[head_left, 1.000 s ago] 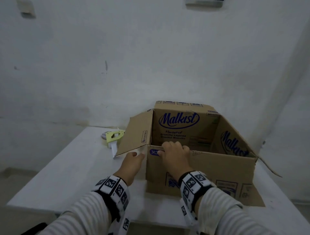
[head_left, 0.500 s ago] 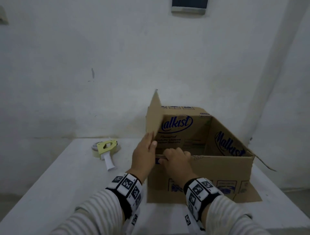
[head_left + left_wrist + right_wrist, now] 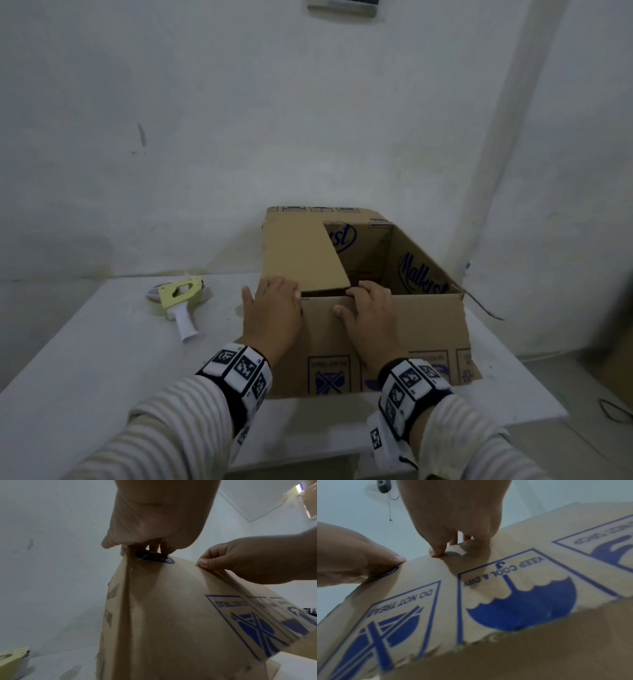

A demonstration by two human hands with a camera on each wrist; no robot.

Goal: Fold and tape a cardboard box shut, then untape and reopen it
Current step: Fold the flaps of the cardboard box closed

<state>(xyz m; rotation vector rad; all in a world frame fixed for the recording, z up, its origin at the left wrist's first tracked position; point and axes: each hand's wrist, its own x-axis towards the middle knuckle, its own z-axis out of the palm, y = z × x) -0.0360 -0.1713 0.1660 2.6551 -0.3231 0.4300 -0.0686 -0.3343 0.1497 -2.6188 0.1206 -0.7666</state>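
Note:
A brown cardboard box [image 3: 411,329] printed "Malkist" stands on the white table [image 3: 102,359]. Its left flap [image 3: 301,253] lies folded down over the left part of the opening; the rest is uncovered. My left hand [image 3: 272,308] sits on the near-left corner, fingers curled over the top edge onto that flap, thumb spread to the left. My right hand [image 3: 368,305] grips the near wall's top edge, fingers hooked inside and thumb on the outer face. The left wrist view shows the left hand [image 3: 154,520] and the right hand [image 3: 248,561] on the box [image 3: 171,615].
A yellow tape dispenser [image 3: 181,298] with a white handle lies on the table left of the box. The box's right flap [image 3: 479,305] sticks out to the right. A wall stands close behind the table, and the floor shows at the right.
The left flap swung from spread outward, through upright, down over the opening. My left hand followed it to the near-left corner. My right hand stayed on the near wall.

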